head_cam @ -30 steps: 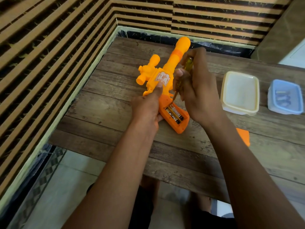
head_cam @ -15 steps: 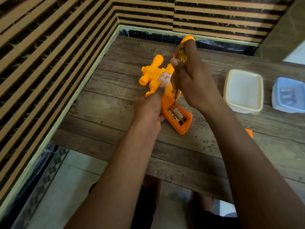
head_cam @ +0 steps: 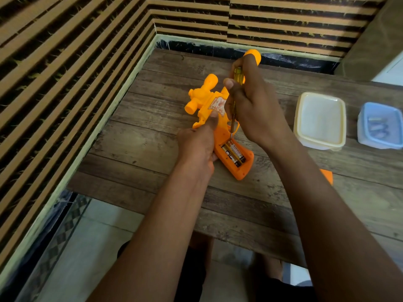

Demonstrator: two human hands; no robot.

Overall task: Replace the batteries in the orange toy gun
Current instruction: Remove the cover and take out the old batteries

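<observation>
The orange toy gun [head_cam: 204, 101] lies on the wooden table [head_cam: 141, 131], its grip pointing toward me. The battery bay in the grip is uncovered and shows two batteries [head_cam: 233, 154] side by side. My left hand [head_cam: 197, 146] grips the gun at the grip's left side, thumb pressed on the body. A yellow-handled screwdriver [head_cam: 233, 112] stands nearly upright in my right hand [head_cam: 253, 105], its tip at the upper end of the batteries. An orange cover piece [head_cam: 327, 176] lies on the table, mostly hidden behind my right forearm.
A cream lidded box [head_cam: 320, 120] stands right of the gun. Further right, a blue box [head_cam: 380, 125] holds a few batteries. Slatted walls close the table's left and far sides. The table's near edge runs under my forearms.
The screwdriver has come more upright and its tip has moved down to the batteries' top end. My left hand keeps its hold on the gun.
</observation>
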